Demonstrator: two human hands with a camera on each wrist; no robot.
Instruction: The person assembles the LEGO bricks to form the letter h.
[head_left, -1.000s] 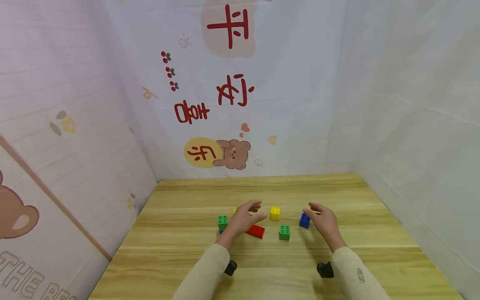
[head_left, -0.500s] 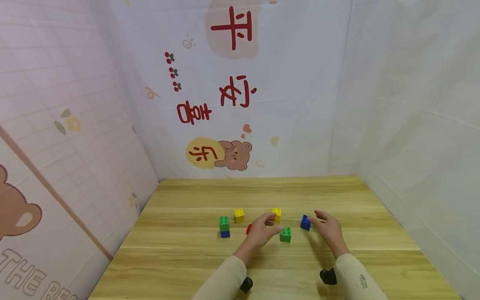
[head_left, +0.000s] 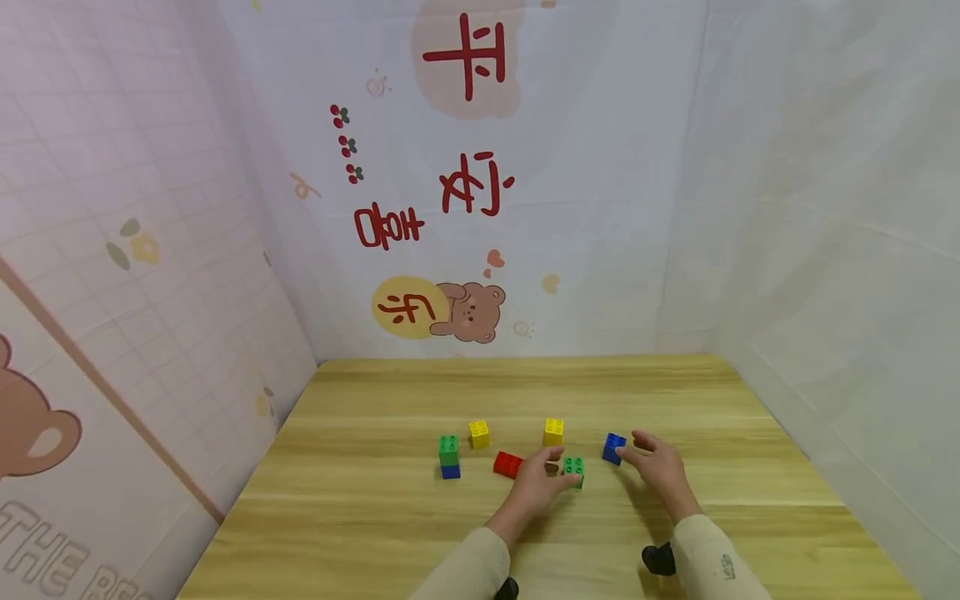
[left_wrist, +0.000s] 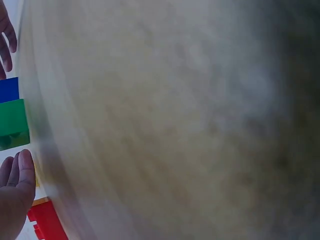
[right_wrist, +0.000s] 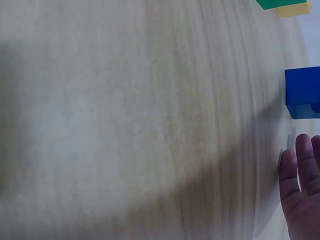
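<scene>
Reading the left hanging (head_left: 195, 417): outlined letters (head_left: 32, 536), "THE BE" and a bit more, cut off. Red Chinese characters (head_left: 467, 57) lie sideways on the back cloth (head_left: 600, 208); my right sleeve's lettering (head_left: 727, 567) is too small to read. Here's my left hand (head_left: 536, 486), fingers loose, grasping nothing, just beside the boxy, studded green brick (head_left: 573, 469). My right hand (head_left: 662, 469), also released, sits by the smooth-sided blue brick (head_left: 613, 447). Both bricks rest on the wood-grained table (head_left: 360, 517).
</scene>
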